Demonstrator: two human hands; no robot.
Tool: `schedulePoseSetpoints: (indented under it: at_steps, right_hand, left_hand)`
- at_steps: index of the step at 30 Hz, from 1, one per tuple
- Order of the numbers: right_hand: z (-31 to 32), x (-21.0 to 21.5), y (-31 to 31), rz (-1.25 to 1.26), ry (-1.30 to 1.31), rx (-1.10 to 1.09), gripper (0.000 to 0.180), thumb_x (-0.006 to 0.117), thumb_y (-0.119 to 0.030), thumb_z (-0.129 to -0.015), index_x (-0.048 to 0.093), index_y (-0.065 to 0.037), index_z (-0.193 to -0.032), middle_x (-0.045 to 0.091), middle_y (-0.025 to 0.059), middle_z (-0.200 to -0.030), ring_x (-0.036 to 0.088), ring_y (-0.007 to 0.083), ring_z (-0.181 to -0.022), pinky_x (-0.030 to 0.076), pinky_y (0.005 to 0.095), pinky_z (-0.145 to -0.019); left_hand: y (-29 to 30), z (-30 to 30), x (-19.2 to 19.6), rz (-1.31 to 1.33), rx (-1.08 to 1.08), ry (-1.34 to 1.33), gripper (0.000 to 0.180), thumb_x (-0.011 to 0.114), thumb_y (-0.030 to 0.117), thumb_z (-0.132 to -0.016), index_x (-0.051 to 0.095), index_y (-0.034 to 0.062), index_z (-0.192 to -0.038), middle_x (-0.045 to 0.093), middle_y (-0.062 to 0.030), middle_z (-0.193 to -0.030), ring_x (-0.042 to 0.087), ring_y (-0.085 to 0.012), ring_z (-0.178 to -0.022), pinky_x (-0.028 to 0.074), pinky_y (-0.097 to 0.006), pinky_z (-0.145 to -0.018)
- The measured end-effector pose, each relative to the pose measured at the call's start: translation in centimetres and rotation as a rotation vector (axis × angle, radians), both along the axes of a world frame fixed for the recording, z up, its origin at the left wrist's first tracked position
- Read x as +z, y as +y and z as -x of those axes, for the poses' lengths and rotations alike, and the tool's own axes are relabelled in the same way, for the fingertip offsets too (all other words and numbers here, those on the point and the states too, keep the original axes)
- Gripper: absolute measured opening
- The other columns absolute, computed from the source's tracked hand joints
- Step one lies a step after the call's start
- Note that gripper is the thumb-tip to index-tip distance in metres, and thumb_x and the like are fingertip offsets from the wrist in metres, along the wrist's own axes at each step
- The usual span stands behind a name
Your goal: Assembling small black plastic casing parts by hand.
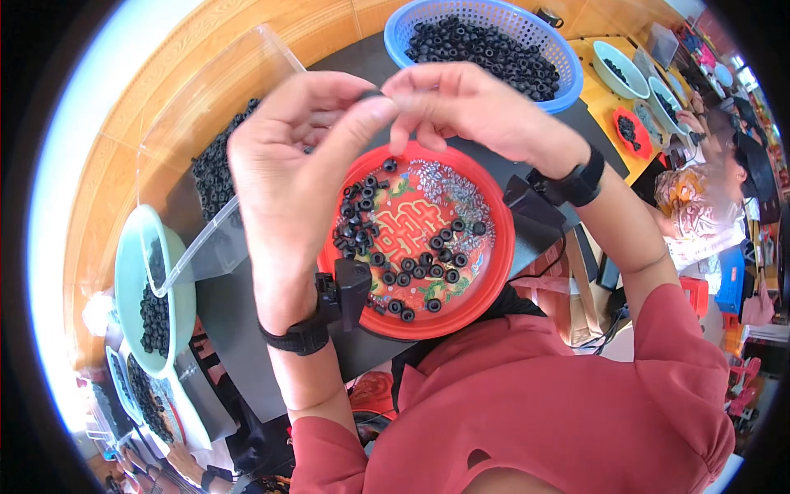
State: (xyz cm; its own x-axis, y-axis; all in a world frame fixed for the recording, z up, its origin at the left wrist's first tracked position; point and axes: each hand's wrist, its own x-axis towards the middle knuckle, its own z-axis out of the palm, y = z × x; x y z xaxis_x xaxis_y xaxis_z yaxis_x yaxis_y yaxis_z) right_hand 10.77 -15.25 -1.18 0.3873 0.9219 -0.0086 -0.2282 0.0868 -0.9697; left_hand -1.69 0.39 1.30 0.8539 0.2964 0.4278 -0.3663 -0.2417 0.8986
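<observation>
Left hand (pixel 284 156), partly curled, pinches a small black piece (pixel 370 95) near the red tray's (pixel 504 235) far edge; right hand (pixel 461 103) meets it, grip unclear. Probably light, rubbery, easiest held by its rim. Farther: blue basket (pixel 569 92).

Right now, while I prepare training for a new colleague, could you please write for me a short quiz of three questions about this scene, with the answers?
1. Which colour is the perforated basket full of black rings? (a) red (b) blue (c) yellow
2. True or false: the round red tray carries black rings and nothing else.
3. What does the left hand hold between thumb and finger?

Key
1: b.
2: False; small clear pieces lie on it too.
3: A small black piece.
</observation>
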Motion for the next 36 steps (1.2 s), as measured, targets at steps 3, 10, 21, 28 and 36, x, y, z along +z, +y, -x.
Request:
schedulePoseSetpoints:
  at_steps: [3, 10, 21, 28, 36]
  right_hand:
    - [1.3, -3.8, 1.3, 0.145, -0.949, 0.041, 0.015, 0.063, -0.017, -0.087, 0.062, -0.003, -0.093, 0.066, 0.0084, -0.081, 0.059, 0.0200, -0.067, 0.049, 0.0313, -0.066]
    - [3.6, -7.3, 3.8, 0.145, -1.419, 0.147, 0.009, 0.057, -0.010, -0.082, 0.057, -0.002, -0.077, 0.058, 0.0131, -0.075, 0.059, 0.0312, -0.070, 0.045, 0.0429, -0.062]
    - [3.8, -5.1, 2.4, 0.294, -1.083, 0.138, 0.013, 0.067, -0.010, -0.073, 0.064, 0.002, -0.076, 0.066, 0.0166, -0.072, 0.066, 0.0272, -0.064, 0.052, 0.0356, -0.060]
    - [3.0, 0.6, -2.6, 0.233, -0.473, -0.062, 0.015, 0.069, -0.009, -0.080, 0.069, 0.004, -0.085, 0.067, 0.0051, -0.070, 0.062, 0.0083, -0.064, 0.051, 0.0240, -0.058]
    - [3.3, 3.6, -4.0, -0.188, -0.932, -0.324, 0.013, 0.063, -0.003, -0.085, 0.068, 0.002, -0.095, 0.067, 0.0077, -0.079, 0.064, 0.0123, -0.072, 0.050, 0.0255, -0.066]
  left_hand:
    - [1.0, 0.6, 0.6, 0.158, 0.034, -0.044, 0.019, 0.072, 0.004, -0.083, 0.066, -0.0011, -0.100, 0.068, -0.0038, -0.084, 0.062, -0.0078, -0.074, 0.048, -0.020, -0.070]
    - [2.1, 0.9, 0.9, 0.310, -0.071, -0.015, 0.030, 0.059, 0.017, -0.095, 0.061, -0.0032, -0.117, 0.068, -0.0097, -0.095, 0.060, -0.0080, -0.078, 0.048, -0.019, -0.076]
    - [1.7, 1.2, 1.4, 0.459, -0.235, 0.091, 0.028, 0.061, 0.008, -0.091, 0.063, -0.0032, -0.117, 0.068, -0.0097, -0.101, 0.067, -0.0140, -0.087, 0.048, -0.019, -0.073]
    - [0.2, 2.4, 1.8, 0.516, -0.207, 0.092, 0.032, 0.063, -0.003, -0.086, 0.062, -0.0037, -0.117, 0.067, -0.0085, -0.101, 0.066, -0.0154, -0.089, 0.051, -0.023, -0.080]
    - [-2.4, 4.7, -0.4, 0.429, -0.071, 0.113, 0.029, 0.061, -0.010, -0.084, 0.065, -0.0021, -0.112, 0.063, -0.0032, -0.101, 0.061, -0.0113, -0.093, 0.048, -0.024, -0.087]
